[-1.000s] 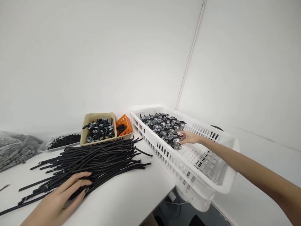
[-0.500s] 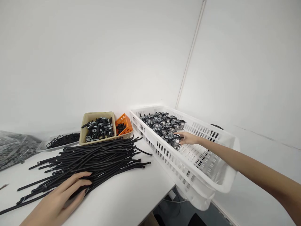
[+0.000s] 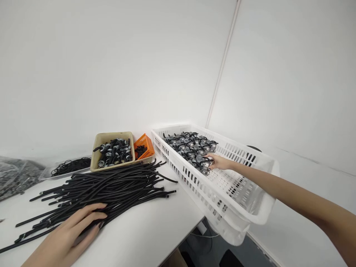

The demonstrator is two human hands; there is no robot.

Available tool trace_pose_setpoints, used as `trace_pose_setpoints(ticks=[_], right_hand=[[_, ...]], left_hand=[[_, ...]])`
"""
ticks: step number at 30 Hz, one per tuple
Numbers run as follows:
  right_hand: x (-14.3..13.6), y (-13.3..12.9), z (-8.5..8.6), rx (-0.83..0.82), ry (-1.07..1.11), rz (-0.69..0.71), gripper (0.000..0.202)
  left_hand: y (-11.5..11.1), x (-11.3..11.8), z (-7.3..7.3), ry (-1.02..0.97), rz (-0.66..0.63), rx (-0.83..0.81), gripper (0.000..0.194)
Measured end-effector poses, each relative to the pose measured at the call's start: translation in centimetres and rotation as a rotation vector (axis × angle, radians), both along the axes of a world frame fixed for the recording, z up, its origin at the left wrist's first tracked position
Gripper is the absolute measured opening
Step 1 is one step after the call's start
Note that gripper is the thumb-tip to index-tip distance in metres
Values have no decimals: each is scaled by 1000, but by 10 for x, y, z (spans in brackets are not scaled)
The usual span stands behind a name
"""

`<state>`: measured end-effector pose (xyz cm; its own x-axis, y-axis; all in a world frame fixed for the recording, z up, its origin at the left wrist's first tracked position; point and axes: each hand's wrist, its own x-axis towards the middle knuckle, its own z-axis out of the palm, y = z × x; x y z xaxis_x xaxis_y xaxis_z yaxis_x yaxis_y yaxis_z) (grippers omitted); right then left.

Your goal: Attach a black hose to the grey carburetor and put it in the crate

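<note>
Reaching into the white slotted basket (image 3: pixel 239 207), my right hand (image 3: pixel 220 162) has its thumb and fingers closed on a clear-and-grey fitting with a black tube (image 3: pixel 204 163) at the near end of the rows. Several like fittings (image 3: pixel 185 142) fill the basket's far part. My left hand (image 3: pixel 75 230) rests on the near side of a pile of black tubes (image 3: pixel 111 185), its fingers loosely bent and apart, gripping none of them. The left fingertips touch the tubes, and the thumb lies near the table.
Behind the pile stand a cream bin (image 3: pixel 96 152) of black elbow pieces with metal clamps and an orange basket (image 3: pixel 148 146) of small black parts. A tray of thin black rings (image 3: pixel 72 165) and a clear bag of grey parts (image 3: pixel 16 178) lie left. The basket overhangs the table edge.
The view has shifted slightly, so everything sits a little further left. Both hands keep nearly the same places and poses.
</note>
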<state>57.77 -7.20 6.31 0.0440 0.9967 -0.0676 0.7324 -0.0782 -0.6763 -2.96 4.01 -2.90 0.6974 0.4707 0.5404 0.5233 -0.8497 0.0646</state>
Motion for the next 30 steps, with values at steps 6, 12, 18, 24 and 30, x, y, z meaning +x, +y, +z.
trace_pose_setpoints(ticks=[6,12,18,24,30], right_hand=[[2,2,-11,-8,90,-10,83],[-1,2,-13,17,116,-31,81],[-6,8,-11,43,64,-52,81],[-11,14,-8,41,23,-44,82],[-15,10,1,-2,-34,-44,79]], left_hand=[[2,3,3,13,-30,25,27],[6,6,0,43,-45,66,27],[5,7,-3,31,-52,41,27],[4,6,-5,16,-18,10,28],[11,-4,-6,72,-47,90,29]])
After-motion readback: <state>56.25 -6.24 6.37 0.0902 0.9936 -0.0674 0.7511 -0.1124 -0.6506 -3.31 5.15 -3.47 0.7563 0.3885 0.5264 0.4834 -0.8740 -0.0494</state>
